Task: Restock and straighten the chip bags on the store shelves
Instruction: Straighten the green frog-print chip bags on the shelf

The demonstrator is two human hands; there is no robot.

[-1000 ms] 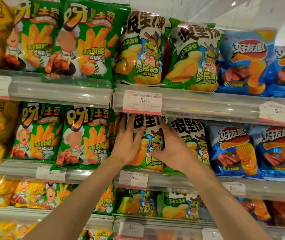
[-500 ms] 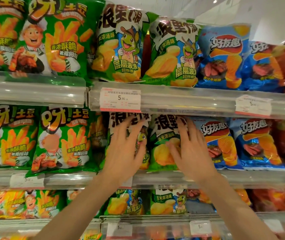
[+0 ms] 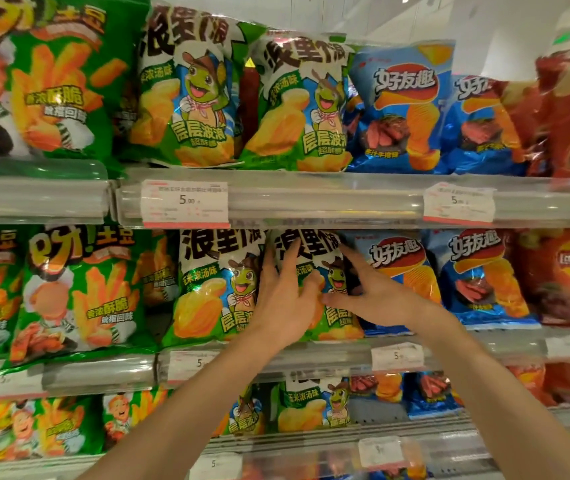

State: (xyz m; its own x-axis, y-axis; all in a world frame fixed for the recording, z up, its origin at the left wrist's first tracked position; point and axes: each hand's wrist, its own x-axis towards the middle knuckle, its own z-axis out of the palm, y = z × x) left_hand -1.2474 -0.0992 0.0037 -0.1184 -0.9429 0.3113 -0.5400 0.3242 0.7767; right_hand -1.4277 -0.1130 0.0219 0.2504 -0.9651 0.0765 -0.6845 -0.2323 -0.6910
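Note:
On the middle shelf (image 3: pixel 450 351) a green corn-flavour chip bag (image 3: pixel 340 323) stands upright, second of a pair; its twin (image 3: pixel 214 299) is to its left. My left hand (image 3: pixel 283 303) lies flat on the bag's left side, fingers straight and pointing up, thumb spread across the front. My right hand (image 3: pixel 373 296) holds the bag's right edge: its thumb is on the front and its fingers reach into the dark gap beside the blue chip bag (image 3: pixel 401 268).
The upper shelf rail (image 3: pixel 328 202) with a price tag (image 3: pixel 185 202) hangs just above my fingertips. Green fries bags (image 3: pixel 79 292) stand at left, blue and red bags (image 3: pixel 560 275) at right. More bags fill the shelves above and below.
The view has shifted right. Both hands moved from the left green bag pair onto the right-hand green bag; my right hand's fingers slipped round its right edge.

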